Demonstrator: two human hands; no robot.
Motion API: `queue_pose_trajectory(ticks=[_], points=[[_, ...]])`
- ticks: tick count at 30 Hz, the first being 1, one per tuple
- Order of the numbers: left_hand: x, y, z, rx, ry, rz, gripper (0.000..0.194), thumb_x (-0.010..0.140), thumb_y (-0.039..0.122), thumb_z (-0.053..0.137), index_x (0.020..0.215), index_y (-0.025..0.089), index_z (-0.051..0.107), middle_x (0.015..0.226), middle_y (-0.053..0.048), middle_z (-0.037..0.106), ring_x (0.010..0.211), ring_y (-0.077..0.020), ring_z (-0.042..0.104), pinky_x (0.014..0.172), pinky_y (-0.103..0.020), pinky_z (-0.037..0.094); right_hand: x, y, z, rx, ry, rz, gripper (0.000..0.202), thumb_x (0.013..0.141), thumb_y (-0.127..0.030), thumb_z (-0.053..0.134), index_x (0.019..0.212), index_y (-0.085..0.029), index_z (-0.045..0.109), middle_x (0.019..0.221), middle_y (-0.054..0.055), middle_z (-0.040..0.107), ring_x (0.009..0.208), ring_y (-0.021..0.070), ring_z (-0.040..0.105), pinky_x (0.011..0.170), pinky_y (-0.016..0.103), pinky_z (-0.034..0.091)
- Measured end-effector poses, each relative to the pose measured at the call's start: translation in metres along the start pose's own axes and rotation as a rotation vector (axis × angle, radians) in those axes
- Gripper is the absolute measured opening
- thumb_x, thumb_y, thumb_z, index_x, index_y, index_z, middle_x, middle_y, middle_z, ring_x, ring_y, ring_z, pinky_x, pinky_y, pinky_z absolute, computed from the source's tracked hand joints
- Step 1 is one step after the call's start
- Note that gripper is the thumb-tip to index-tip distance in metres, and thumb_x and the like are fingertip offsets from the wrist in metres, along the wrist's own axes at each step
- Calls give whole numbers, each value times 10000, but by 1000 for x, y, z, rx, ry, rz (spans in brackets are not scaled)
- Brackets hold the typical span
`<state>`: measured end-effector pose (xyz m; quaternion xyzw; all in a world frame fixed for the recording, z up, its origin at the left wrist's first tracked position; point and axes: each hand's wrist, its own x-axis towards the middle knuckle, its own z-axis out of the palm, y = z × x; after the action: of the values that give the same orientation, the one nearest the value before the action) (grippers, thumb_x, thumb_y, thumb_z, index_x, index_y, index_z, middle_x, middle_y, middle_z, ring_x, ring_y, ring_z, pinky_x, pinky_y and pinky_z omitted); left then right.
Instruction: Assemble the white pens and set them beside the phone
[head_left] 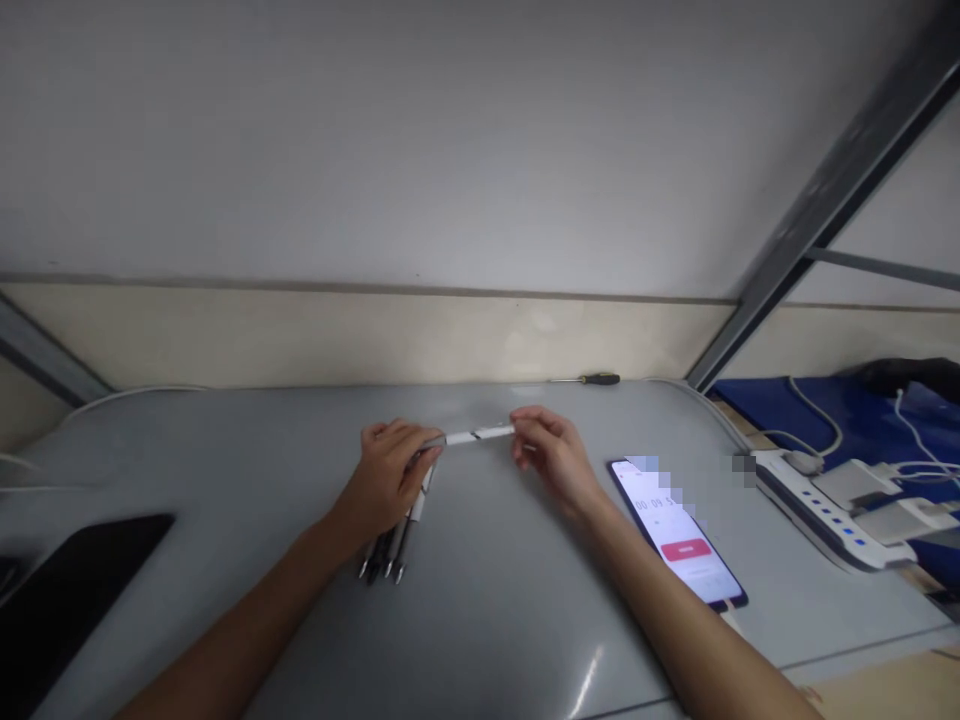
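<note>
A white pen [478,435] with dark markings is held level just above the table, roughly crosswise in front of me. My left hand [393,476] pinches its left end between thumb and fingers. At the other end, the fingertips of my right hand [551,455] close on the pen's tip. Several more pens [418,505] lie side by side below my left hand, which hides their upper parts; their silvery ends point towards me.
A phone [686,545] with a lit timer screen lies right of my right forearm. Beyond it stands a white power strip [832,510] with plugs and cables. A small screwdriver [600,379] rests by the wall. A black flat object [90,590] is at left.
</note>
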<state>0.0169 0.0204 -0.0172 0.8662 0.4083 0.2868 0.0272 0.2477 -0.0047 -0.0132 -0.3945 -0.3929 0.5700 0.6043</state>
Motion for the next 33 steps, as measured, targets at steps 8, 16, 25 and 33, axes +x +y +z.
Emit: queue_pose_trajectory(ticks=[8, 16, 25, 33], points=[[0, 4, -2, -36, 45, 69, 196, 974, 261, 413, 1000, 205, 600, 873, -7, 656, 840, -171, 560, 871, -361, 320, 4, 2, -5, 88, -47, 80, 538, 814, -642, 563, 836, -126, 714, 589, 23, 581, 516, 124, 533, 478, 240, 376], [0, 3, -2, -34, 56, 100, 154, 966, 266, 459, 934, 196, 592, 832, -4, 635, 802, -169, 533, 820, -350, 318, -3, 0, -3, -283, -192, 125, 375, 823, -489, 631, 674, -144, 640, 563, -9, 532, 502, 98, 464, 507, 240, 349], [0, 2, 1, 68, -7, 107, 207, 995, 266, 388, 1009, 218, 589, 902, -17, 642, 868, -190, 526, 832, -376, 286, -5, -1, -1, -422, -273, 216, 435, 842, -555, 555, 685, -153, 613, 538, -34, 463, 477, 91, 392, 478, 245, 281], [-2, 4, 6, 150, 26, 204, 253, 962, 160, 341, 788, 178, 524, 704, -26, 566, 728, -200, 461, 735, -367, 284, -8, -3, -6, -481, -389, 163, 419, 893, -524, 504, 666, -174, 537, 537, -53, 372, 485, 90, 316, 490, 253, 235]])
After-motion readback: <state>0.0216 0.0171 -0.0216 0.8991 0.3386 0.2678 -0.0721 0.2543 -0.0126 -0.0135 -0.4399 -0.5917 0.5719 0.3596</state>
